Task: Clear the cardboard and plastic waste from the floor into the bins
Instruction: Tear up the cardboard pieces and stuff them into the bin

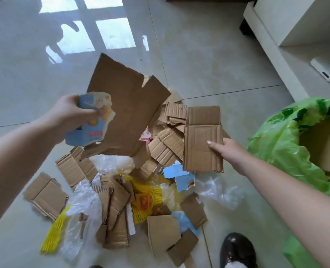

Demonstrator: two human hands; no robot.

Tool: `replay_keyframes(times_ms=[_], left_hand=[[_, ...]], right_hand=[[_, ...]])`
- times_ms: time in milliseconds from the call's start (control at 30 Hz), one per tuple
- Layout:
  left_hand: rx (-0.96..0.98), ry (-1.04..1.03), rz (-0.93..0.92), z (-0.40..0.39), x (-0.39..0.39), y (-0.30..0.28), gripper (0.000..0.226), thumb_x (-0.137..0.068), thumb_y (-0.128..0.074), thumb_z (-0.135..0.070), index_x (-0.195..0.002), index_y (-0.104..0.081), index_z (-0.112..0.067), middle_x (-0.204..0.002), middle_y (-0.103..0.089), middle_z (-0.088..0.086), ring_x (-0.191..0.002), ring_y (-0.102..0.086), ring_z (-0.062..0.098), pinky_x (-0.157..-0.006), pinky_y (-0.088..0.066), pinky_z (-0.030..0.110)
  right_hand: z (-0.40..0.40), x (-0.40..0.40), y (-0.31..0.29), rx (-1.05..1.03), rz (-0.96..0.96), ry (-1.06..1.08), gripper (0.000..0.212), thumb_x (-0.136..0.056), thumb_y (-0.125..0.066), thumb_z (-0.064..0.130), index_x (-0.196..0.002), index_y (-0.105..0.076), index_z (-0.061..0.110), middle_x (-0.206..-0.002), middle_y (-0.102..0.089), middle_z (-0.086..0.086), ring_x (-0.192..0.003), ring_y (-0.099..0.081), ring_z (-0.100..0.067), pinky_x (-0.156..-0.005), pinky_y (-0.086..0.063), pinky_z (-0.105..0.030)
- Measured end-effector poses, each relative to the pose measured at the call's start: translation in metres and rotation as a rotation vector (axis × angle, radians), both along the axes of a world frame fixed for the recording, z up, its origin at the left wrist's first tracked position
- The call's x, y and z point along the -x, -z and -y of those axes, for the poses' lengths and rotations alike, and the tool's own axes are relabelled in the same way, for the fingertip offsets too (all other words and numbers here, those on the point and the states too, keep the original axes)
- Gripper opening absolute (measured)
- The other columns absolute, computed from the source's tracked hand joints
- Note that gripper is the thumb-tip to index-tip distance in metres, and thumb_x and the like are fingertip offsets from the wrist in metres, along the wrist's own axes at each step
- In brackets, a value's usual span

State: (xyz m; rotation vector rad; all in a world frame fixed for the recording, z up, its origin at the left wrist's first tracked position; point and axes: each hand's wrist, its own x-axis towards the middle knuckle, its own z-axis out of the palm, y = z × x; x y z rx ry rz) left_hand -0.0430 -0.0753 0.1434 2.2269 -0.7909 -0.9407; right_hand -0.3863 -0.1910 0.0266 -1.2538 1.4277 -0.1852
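My left hand grips a torn blue printed card piece together with a large brown cardboard sheet, both lifted above the floor. My right hand pinches a folded corrugated cardboard piece by its right edge, raised over the heap. Below lies a pile of cardboard scraps, clear plastic bags, yellow foam netting and blue card bits. At the right stands a bin lined with a green plastic bag, with cardboard inside.
A pale cabinet stands at the top right with a white device on its low shelf. My dark shoe is at the bottom. Glossy grey floor tiles stretch beyond the pile.
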Motion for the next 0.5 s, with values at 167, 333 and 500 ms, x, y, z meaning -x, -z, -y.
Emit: replay_keyframes(times_ms=[167,333,500], left_hand=[[-0.011,-0.145,-0.197,-0.005,-0.020,0.019,0.040,-0.078,-0.070,-0.024,-0.114,-0.055,-0.011,-0.101,-0.064,0.011,-0.089,-0.064,0.030,-0.076,-0.053,0.042],[0.039,-0.181,-0.345,-0.001,-0.021,0.028,0.038,-0.070,-0.069,-0.029,-0.105,-0.059,-0.017,-0.099,-0.065,0.007,-0.082,-0.065,0.021,-0.060,-0.058,0.033],[0.065,-0.207,-0.347,0.004,-0.016,0.032,0.018,-0.078,-0.066,-0.028,-0.094,-0.057,-0.024,-0.094,-0.062,0.003,-0.084,-0.062,0.019,-0.066,-0.048,0.031]], right_hand=[[0.007,-0.021,0.016,0.105,-0.200,-0.407,0.030,-0.088,-0.061,0.031,-0.110,-0.064,0.011,-0.111,-0.063,-0.005,-0.105,-0.061,-0.024,-0.086,-0.048,-0.032],[0.003,-0.040,0.039,0.238,-0.344,-0.567,0.043,-0.085,-0.063,0.036,-0.118,-0.063,0.007,-0.138,-0.046,-0.015,-0.130,-0.042,-0.026,-0.103,-0.035,-0.030],[-0.002,-0.053,0.042,0.279,-0.306,-0.485,0.040,-0.079,-0.069,0.038,-0.114,-0.063,0.020,-0.113,-0.054,-0.008,-0.108,-0.054,-0.021,-0.083,-0.039,-0.024]])
